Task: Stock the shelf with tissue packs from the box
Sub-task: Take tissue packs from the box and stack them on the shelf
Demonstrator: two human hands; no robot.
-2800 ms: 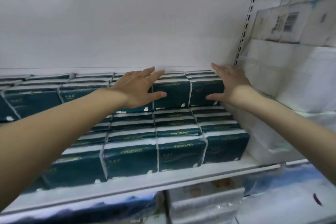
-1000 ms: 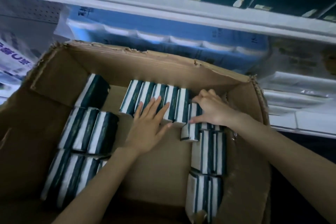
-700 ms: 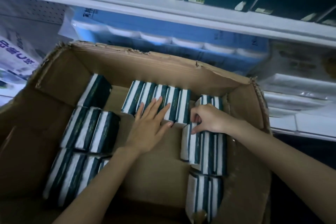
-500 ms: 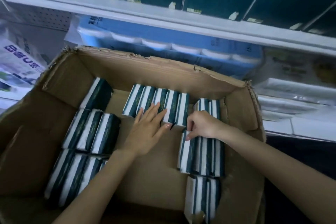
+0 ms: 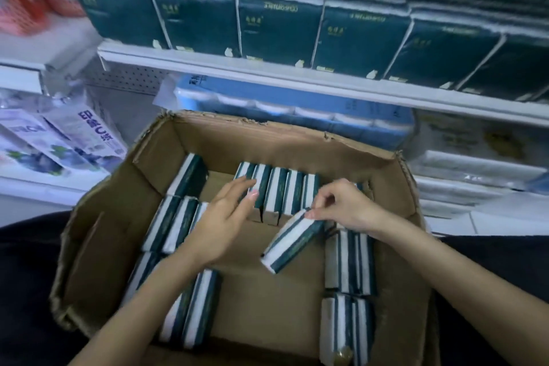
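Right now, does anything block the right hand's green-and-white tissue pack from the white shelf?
Nothing visible: the right hand pinches the green-and-white tissue pack in the open brown cardboard box, though dark green packs line the white shelf.

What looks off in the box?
One dark green and white tissue pack is tilted diagonally, pinched at its upper end by the right hand. The brown cardboard box has a torn, ragged back rim.
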